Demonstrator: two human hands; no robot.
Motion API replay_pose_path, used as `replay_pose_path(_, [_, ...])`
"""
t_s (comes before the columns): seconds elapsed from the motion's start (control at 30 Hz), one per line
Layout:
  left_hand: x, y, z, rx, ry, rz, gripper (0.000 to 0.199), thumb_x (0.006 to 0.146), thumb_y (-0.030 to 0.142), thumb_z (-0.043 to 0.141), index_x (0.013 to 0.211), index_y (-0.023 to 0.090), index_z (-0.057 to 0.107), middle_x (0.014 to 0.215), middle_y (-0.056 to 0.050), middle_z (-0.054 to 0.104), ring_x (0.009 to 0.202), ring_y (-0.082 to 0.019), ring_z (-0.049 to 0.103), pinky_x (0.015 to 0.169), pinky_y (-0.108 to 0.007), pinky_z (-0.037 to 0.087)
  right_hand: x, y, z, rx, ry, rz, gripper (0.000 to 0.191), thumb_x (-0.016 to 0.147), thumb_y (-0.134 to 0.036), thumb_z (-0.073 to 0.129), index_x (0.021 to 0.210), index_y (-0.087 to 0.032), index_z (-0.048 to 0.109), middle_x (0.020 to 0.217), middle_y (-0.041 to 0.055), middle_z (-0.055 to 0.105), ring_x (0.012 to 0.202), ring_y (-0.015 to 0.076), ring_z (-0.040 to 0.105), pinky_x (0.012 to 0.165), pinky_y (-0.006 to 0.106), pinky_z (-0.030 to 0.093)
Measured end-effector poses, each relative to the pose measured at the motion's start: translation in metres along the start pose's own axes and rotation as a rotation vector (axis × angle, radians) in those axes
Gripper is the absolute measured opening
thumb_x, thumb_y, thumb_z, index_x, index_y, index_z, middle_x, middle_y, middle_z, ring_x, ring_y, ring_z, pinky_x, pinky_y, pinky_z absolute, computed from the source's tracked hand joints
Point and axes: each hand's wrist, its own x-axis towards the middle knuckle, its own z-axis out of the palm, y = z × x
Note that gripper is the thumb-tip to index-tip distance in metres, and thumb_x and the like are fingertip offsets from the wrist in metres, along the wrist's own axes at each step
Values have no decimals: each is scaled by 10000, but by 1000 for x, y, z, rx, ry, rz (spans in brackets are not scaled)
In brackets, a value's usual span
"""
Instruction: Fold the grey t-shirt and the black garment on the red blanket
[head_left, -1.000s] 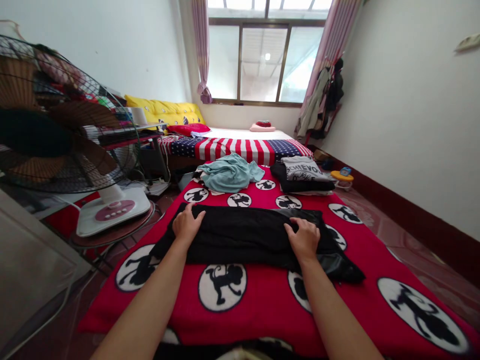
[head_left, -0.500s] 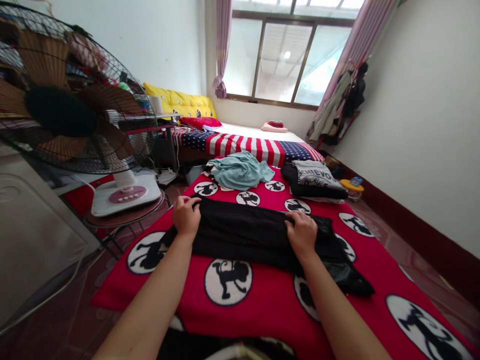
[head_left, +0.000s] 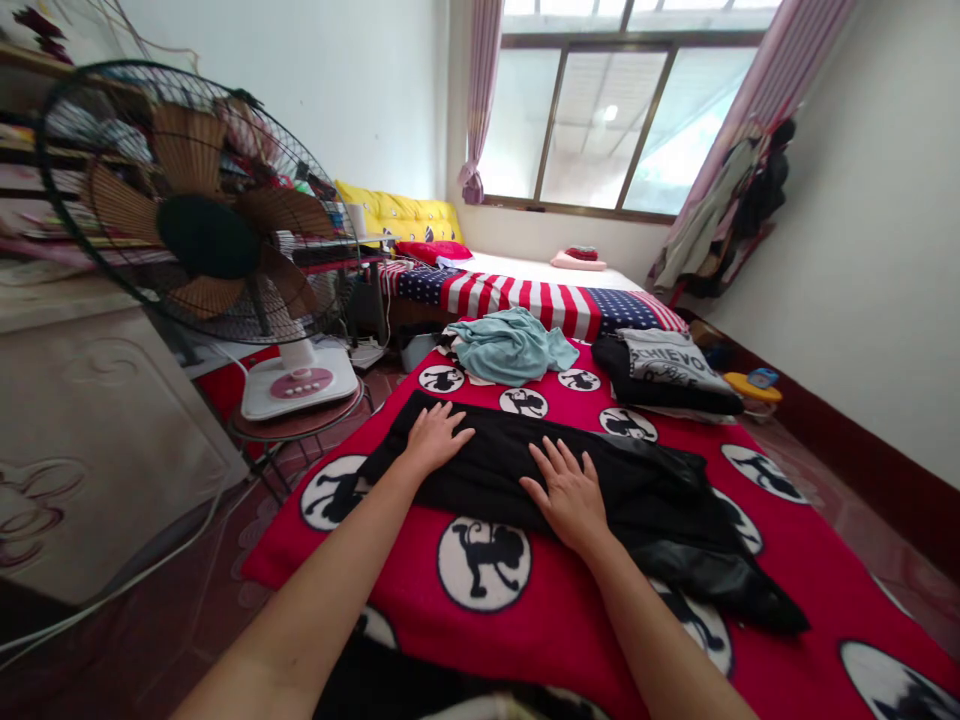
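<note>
A black garment [head_left: 495, 460] with shiny leather-like parts lies spread across the red blanket [head_left: 570, 625], which carries white circles with black monkey figures. My left hand [head_left: 435, 440] rests flat on its left part, fingers stretched out. Near the garment's middle, my right hand [head_left: 568, 492] lies palm down with fingers spread. Neither hand grips the cloth. The garment's shiny end reaches to the right, toward a pointed tip. Which kind of clothing it is, I cannot tell for sure.
Beyond the garment lie a crumpled light-blue cloth [head_left: 514, 345] and a folded clothes pile [head_left: 667, 370]. An electric fan [head_left: 210, 235] stands on a round stool [head_left: 300, 420] at left. A bed [head_left: 517, 295] is under the window. A yellow stool [head_left: 752, 388] stands at right.
Both hands have gone from curled on the garment to lying flat with fingers extended. They are now closer together. The view has swung a little to the left.
</note>
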Motion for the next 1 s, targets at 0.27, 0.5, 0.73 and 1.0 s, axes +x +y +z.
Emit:
replay_pose_path(0.27, [-3, -65, -34, -97, -19, -433, 827, 673, 647, 659, 1286, 108, 529, 1222, -246, 611, 1132, -402, 577, 891, -447, 469, -3, -3, -1, 113, 113, -6, 433, 927, -427, 476, 1278, -193, 577, 1371, 99, 553, 1288, 267, 470, 1102, 477, 274])
replay_pose_path(0.5, [-3, -49, -57, -287, -56, -360, 452, 708, 444, 703, 1022, 124, 652, 1044, -135, 717, 988, -281, 674, 797, -297, 518, 4, -40, -11, 620, 132, 58, 420, 862, -377, 581, 1239, -192, 582, 1299, 121, 598, 1230, 281, 521, 1084, 489, 327])
replay_pose_path(0.73, [-36, 31, -85, -1067, -269, -163, 632, 625, 476, 737, 1150, 161, 577, 958, -86, 718, 913, -260, 693, 692, -342, 580, 30, -107, -36, 1731, 92, 283, 784, 681, -488, 754, 1339, -210, 432, 1197, 86, 650, 1080, 252, 630, 921, 404, 505])
replay_pose_path(1.0, [-51, 59, -98, -1341, -181, 7, 634, 652, 553, 741, 1157, 193, 610, 1060, -116, 725, 970, -295, 692, 782, -401, 584, 32, -13, -75, 1734, 310, 597, 515, 517, -283, 820, 990, -175, 647, 894, 14, 737, 832, 222, 686, 840, 386, 539])
